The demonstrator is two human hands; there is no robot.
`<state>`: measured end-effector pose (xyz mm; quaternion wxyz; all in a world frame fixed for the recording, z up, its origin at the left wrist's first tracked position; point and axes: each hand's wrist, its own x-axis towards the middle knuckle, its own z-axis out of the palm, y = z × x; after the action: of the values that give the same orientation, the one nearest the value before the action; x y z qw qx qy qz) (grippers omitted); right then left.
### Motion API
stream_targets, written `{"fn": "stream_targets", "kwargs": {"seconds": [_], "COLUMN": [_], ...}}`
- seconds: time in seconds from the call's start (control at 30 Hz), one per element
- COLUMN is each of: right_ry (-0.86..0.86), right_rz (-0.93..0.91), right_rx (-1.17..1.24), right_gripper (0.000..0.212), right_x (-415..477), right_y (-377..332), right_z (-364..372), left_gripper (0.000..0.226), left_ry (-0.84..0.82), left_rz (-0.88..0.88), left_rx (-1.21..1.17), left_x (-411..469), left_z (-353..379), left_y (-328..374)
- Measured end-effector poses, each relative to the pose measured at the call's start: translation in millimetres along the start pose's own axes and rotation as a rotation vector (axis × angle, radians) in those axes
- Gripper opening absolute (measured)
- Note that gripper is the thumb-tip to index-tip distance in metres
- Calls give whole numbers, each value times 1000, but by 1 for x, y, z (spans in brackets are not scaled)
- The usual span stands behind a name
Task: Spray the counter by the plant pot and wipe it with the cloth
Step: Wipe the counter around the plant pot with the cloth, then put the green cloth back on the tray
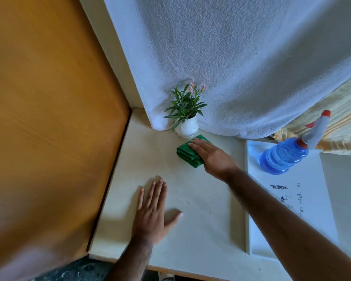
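A folded green cloth point(187, 152) lies on the cream counter point(201, 199), just in front of a white plant pot point(187, 127) with green leaves and pink flowers. My right hand point(213, 156) presses flat on the cloth's right half, fingers pointing toward the pot. My left hand point(153, 211) rests palm down on the bare counter nearer to me, fingers spread, holding nothing. A blue spray bottle point(285, 155) with a grey and red trigger head stands to the right on a white tray.
A white towel point(241, 57) hangs behind the pot. An orange wooden panel point(49, 118) borders the counter on the left. The white tray point(304, 199) has dark marks on it. A striped yellow fabric point(342, 122) lies at the far right.
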<state>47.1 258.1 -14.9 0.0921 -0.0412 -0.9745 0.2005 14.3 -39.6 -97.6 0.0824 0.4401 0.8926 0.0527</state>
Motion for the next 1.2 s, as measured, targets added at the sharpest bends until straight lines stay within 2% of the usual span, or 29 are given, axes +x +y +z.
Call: {"fn": "stream_targets", "kwargs": {"seconds": [0.2, 0.43, 0.57, 0.7, 0.93, 1.2], "right_ry": [6, 174, 225, 163, 0, -157], "right_rz": [40, 242, 465, 588, 615, 598], "right_rx": [-36, -117, -192, -219, -220, -326], "right_gripper": [66, 65, 70, 69, 71, 89], "right_x": [-52, -150, -211, -241, -262, -273], "right_y": [-6, -1, 11, 17, 6, 2], "right_z": [-27, -53, -54, -45, -25, -23], "left_gripper": [109, 107, 105, 104, 104, 106], "left_ry": [-31, -89, -78, -76, -41, -86], "left_rz": [-6, -8, -3, -9, -3, 5], "left_rx": [-8, -16, -16, 2, 7, 44], "left_x": [1, 2, 2, 1, -1, -1], "left_z": [-8, -12, -10, -11, -15, -14], "left_y": [2, 3, 4, 4, 7, 5]}}
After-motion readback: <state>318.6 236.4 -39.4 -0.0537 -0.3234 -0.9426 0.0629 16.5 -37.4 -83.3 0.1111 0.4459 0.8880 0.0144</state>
